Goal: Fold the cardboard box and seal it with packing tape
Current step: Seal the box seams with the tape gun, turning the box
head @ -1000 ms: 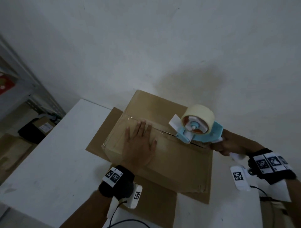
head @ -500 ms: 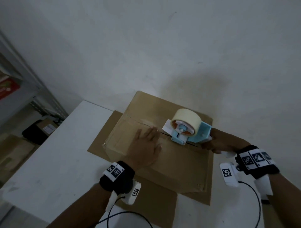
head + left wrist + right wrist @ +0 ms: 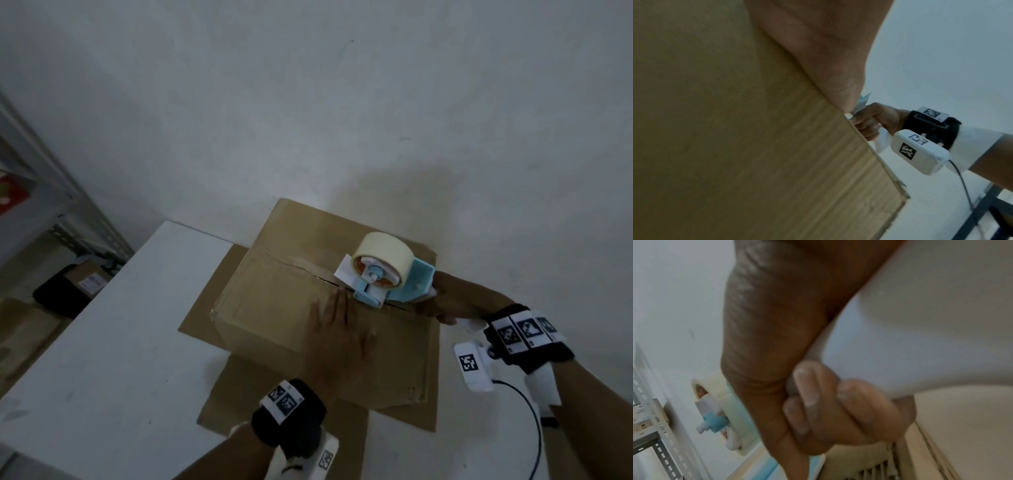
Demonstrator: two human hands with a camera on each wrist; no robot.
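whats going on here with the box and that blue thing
A person is taping a cardboard box shut on a white table. Their right hand grips a blue tape dispenser set on the box's top seam. Their left hand presses flat on the flaps beside it.

Both forearms are bare. The left hand and right hand each end at a wide black wrist strap topped with white cards printed with black square code markers. A white rounded plastic camera box, marked with the same black codes, hangs under each wrist. A thin black cable trails from the right one.
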